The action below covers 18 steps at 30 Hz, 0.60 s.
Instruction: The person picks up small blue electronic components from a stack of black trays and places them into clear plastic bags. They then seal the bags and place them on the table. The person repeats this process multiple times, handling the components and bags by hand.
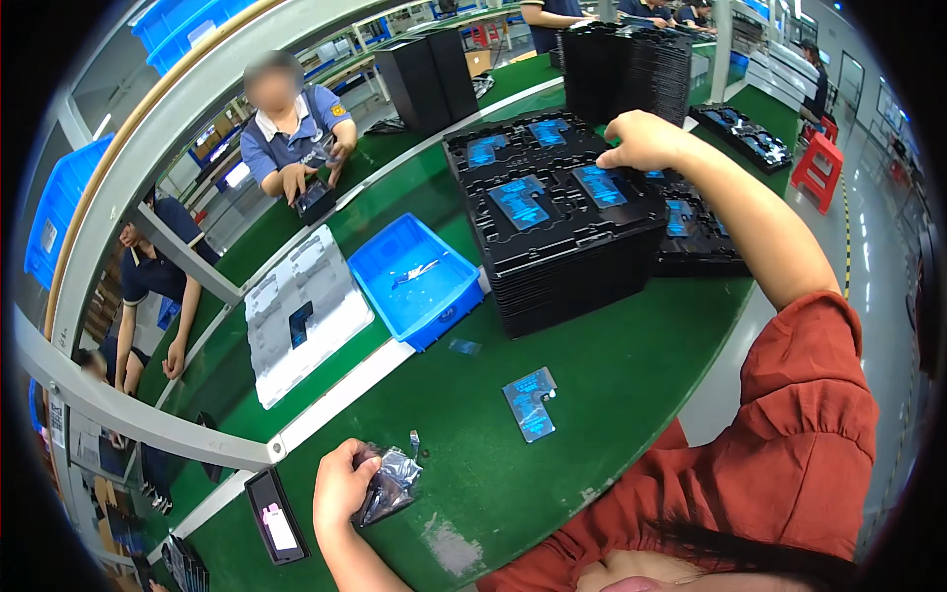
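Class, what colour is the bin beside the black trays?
The bin is blue, as the head view shows.

Between the left grip and the black tray stack, the green surface leaves a wide lane, interrupted by a flat blue-and-grey piece and a small clear scrap. The stack blocks any low path from the right grip to the blue bin; passage runs over its top. Leftward, a black box and the grey frame narrow the room.
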Each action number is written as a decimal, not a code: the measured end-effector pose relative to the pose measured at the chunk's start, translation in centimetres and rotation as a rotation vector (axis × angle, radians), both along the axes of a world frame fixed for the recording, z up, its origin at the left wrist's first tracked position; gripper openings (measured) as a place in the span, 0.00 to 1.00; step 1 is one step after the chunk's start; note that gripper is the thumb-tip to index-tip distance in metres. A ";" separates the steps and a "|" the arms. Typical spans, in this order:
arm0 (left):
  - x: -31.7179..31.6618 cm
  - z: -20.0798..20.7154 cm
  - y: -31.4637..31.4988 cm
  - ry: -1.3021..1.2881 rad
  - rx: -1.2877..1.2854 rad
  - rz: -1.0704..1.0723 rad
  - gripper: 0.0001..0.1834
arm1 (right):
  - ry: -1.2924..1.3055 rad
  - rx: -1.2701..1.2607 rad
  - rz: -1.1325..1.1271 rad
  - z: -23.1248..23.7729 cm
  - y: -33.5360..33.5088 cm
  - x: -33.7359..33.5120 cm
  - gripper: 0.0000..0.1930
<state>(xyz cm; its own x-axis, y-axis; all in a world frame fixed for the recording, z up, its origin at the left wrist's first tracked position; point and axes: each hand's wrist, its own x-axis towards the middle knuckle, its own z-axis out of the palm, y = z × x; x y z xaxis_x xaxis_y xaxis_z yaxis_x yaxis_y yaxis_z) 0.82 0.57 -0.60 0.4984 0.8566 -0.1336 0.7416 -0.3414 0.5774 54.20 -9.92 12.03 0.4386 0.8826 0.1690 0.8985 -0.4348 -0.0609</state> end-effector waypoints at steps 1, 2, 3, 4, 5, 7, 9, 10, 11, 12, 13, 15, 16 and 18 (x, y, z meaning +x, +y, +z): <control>0.1 0.0 0.0 0.006 0.005 0.001 0.10 | 0.027 -0.013 -0.011 -0.1 -0.6 -0.1 0.24; 0.2 0.1 -0.2 0.012 0.009 0.004 0.10 | 0.028 0.028 0.030 -0.2 -1.1 -0.5 0.24; 0.3 0.2 -0.2 0.018 0.015 0.007 0.10 | 0.054 0.076 0.014 -0.2 -1.4 -0.9 0.24; 0.3 0.3 -0.2 0.015 0.012 0.008 0.10 | 0.058 0.122 -0.007 -0.4 -1.5 -0.7 0.24; 0.3 0.2 -0.2 0.012 0.008 0.011 0.09 | 0.061 0.167 -0.026 -0.5 -1.7 -0.6 0.23; 0.2 0.1 -0.3 0.003 0.006 0.016 0.09 | 0.135 0.179 -0.090 0.7 -1.6 -1.7 0.27; 0.2 0.1 -0.3 -0.010 0.010 0.008 0.08 | 0.309 0.293 -0.109 0.9 -1.8 -1.5 0.29; 0.2 0.0 -0.3 -0.022 0.012 0.002 0.08 | 0.448 0.402 -0.096 0.3 -1.5 -0.5 0.29; 0.2 -0.1 -0.2 -0.033 0.012 -0.001 0.08 | 0.588 0.510 -0.080 -0.1 -1.5 0.2 0.29; 0.0 -0.3 -0.2 -0.041 0.011 0.003 0.08 | 1.049 0.654 -0.121 0.2 -1.7 -1.0 0.31; -0.2 -0.4 -0.1 -0.050 0.011 0.006 0.08 | 1.122 0.706 -0.111 -0.1 -1.5 -1.0 0.30; -0.4 -0.8 0.1 -0.068 -0.003 0.015 0.08 | 1.263 0.814 -0.089 -1.7 -1.1 -0.1 0.30; -0.3 -0.8 0.1 -0.072 -0.013 0.020 0.08 | 1.314 0.878 -0.078 -2.5 -1.1 0.2 0.29; -0.3 -0.7 0.0 -0.097 -0.021 0.028 0.08 | 1.369 0.936 -0.092 -3.0 -1.7 -0.4 0.28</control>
<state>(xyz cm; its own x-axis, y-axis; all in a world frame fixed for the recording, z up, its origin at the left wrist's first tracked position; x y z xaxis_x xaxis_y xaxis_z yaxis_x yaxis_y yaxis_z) 0.51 0.61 -1.30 0.4855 0.8681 -0.1036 0.6908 -0.3083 0.6540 53.78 -11.65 8.99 0.7410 0.6686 0.0622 -0.0619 0.1602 -0.9851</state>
